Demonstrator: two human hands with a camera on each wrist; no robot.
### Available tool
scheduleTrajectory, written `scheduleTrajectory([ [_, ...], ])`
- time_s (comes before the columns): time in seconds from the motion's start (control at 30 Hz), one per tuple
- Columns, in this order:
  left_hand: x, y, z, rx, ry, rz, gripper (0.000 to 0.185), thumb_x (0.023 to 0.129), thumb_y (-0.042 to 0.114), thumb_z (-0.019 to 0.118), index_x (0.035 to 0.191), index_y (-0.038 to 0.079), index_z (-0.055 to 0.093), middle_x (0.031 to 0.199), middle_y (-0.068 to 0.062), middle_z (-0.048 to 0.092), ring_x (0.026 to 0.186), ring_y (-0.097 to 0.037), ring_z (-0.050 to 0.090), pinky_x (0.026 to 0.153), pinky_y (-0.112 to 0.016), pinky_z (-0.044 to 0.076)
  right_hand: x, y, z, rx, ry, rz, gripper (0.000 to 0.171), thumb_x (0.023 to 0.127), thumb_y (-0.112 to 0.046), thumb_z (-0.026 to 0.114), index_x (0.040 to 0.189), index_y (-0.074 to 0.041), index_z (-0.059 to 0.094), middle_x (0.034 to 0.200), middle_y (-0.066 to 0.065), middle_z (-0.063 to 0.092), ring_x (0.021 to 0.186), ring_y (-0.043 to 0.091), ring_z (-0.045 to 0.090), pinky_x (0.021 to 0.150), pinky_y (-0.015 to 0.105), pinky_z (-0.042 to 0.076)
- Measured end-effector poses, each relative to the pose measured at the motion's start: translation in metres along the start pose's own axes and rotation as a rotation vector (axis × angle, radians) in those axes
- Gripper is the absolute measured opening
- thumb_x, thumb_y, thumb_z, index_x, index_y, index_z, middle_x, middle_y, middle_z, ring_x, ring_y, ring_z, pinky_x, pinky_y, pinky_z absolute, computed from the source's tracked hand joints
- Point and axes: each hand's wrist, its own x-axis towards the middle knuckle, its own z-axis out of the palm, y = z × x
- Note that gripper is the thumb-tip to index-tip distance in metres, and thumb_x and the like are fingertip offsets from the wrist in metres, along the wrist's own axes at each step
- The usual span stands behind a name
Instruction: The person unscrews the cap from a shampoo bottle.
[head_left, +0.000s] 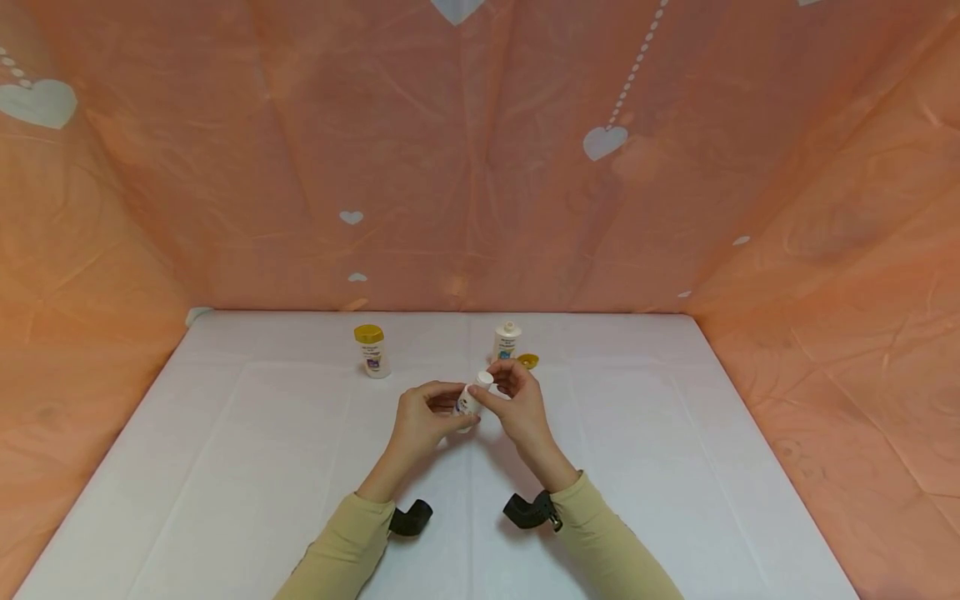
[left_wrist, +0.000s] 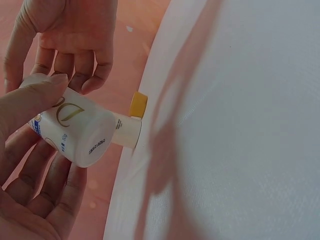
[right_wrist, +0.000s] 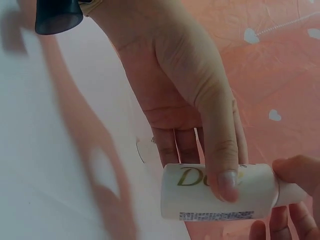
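From here the white bottle (right_wrist: 196, 202) tilts, narrow top (head_left: 484, 380) toward my right hand (head_left: 522, 405), which pinches it. My left hand (head_left: 424, 414), nearer the base, curls round the body.

Creased orange sheeting (head_left: 375, 150) with pale hearts (head_left: 605, 142) on three sides of a white-covered table (head_left: 187, 500).

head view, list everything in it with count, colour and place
Capped bottle: 1, white with yellow cap, table, left of centre
Uncapped bottle: 1, white, table, beyond right hand
Loose cap: 1, yellow, beside uncapped bottle
Held bottle: 1, white, between hands
Table: 1, white, beneath hands
Backdrop: 1, orange-pink with white hearts, around table
Wrist cameras: 2, black, one per wrist
Sleeves: 2, yellowish, forearms
Hands: 2, bare, on held bottle
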Motion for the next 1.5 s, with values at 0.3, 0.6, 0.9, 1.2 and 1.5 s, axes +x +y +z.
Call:
scheduleTrajectory([
  [0.3,-0.001,-0.003,-0.001,0.006,0.002,-0.002,0.041,0.066,-0.01,0.082,0.105,-0.009,0.068,0.095,-0.02,0.069,0.087,-0.033,0.067,0.074,-0.034,0.057,0.002,0.006,-0.002,-0.004,-0.031,-0.011,0.031,0.08,0.006,0.072,0.106,0.012,0.057,0.103,0.024,0.06,0.093,0.024,0.056,0.092,0.058,0.041],
  [0.6,-0.002,-0.005,-0.003,0.0,0.002,-0.007,0.042,0.067,-0.009,0.082,0.106,-0.01,0.067,0.094,-0.021,0.069,0.087,-0.034,0.067,0.072,-0.028,0.057,0.007,0.031,-0.008,-0.035,-0.064,-0.051,0.034,0.083,0.005,0.07,0.117,0.002,0.065,0.112,0.014,0.066,0.103,0.022,0.058,0.097,0.055,0.04],
  [0.9,-0.002,-0.005,-0.004,-0.007,-0.002,-0.005,0.042,0.067,-0.009,0.082,0.106,-0.01,0.067,0.095,-0.021,0.068,0.088,-0.034,0.066,0.073,-0.028,0.057,0.004,0.021,-0.007,0.013,-0.101,-0.086,0.037,0.084,0.005,0.069,0.12,0.007,0.06,0.117,0.022,0.062,0.107,0.03,0.057,0.099,0.06,0.036],
  [1.2,0.007,-0.041,0.001,-0.007,0.022,0.035,0.044,0.065,-0.001,0.087,0.106,-0.002,0.07,0.096,-0.015,0.07,0.085,-0.026,0.068,0.072,-0.031,0.057,0.007,0.029,-0.003,-0.017,-0.015,-0.023,0.043,0.08,-0.005,0.077,0.116,0.007,0.059,0.117,0.019,0.061,0.103,0.024,0.055,0.097,0.055,0.038],
  [1.5,0.01,-0.041,0.001,-0.024,0.03,0.014,0.043,0.064,0.0,0.087,0.105,0.0,0.072,0.095,-0.012,0.07,0.085,-0.023,0.068,0.071,-0.03,0.058,0.009,0.026,0.0,-0.021,0.038,0.015,0.041,0.078,-0.004,0.079,0.112,0.007,0.058,0.105,0.013,0.062,0.096,0.02,0.055,0.094,0.05,0.04],
])
